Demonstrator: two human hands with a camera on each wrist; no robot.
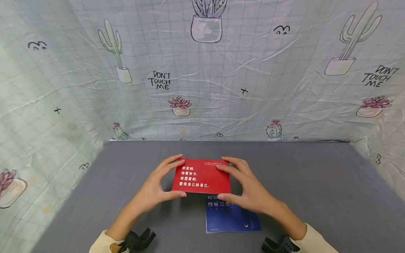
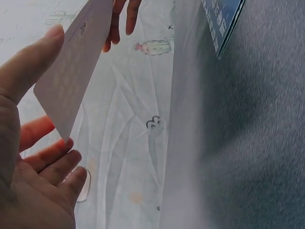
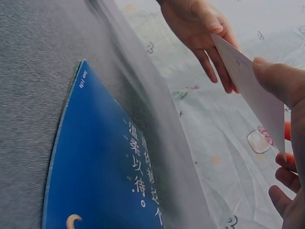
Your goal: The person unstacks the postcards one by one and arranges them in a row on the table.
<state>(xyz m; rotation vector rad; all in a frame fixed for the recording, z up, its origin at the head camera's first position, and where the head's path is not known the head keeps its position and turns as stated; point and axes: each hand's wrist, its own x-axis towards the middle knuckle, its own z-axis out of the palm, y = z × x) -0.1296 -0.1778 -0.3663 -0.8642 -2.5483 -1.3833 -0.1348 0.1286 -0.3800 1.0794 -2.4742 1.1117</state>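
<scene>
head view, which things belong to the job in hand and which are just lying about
Part of the job:
red card, held by left hand and right hand
blue card lying nearby, probably

Just surroundings:
grey table
cactus-print cloth behind

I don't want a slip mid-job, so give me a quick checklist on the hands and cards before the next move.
1. Left hand holds the red card at its left end: ok.
2. Right hand holds the right end: ok.
3. Red card raised off the grey table: ok.
4. White lettering upright in the head view: ok.
5. Blue card fully visible from the head: not ok; the red card and right hand cover its upper part.
6. Blue card is a single sheet: cannot tell; its edge looks layered.
</scene>
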